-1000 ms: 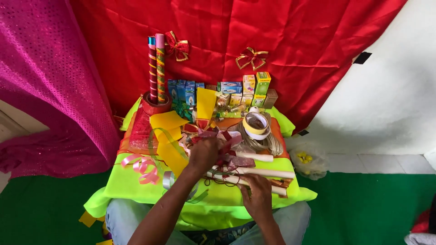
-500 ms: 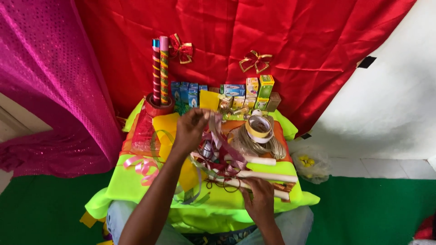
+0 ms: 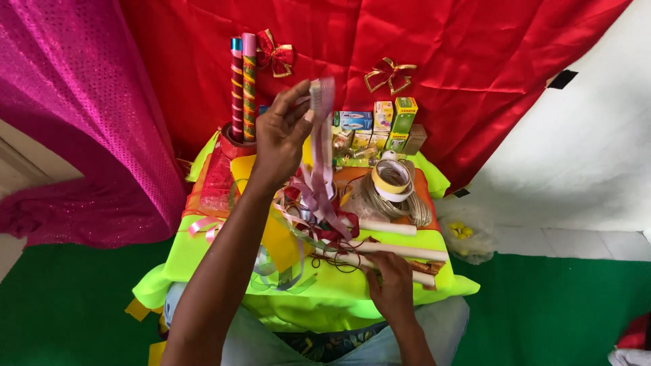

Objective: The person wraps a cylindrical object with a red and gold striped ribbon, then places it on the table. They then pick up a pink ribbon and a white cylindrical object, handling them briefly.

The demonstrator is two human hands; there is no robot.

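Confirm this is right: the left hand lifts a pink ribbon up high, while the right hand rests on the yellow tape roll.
Not quite. In the head view the left hand does lift the pink ribbon, but the right hand rests on the pale rolled tubes, apart from the yellow tape roll.

The left hand (image 3: 281,139) pinches a glossy pink satin ribbon strip (image 3: 323,169). Beneath that grip lies smooth, matt neon-green cloth (image 3: 380,288); behind it hangs shiny red satin fabric (image 3: 434,47). The right hand (image 3: 392,288) touches matt cream paper rolls (image 3: 390,252).
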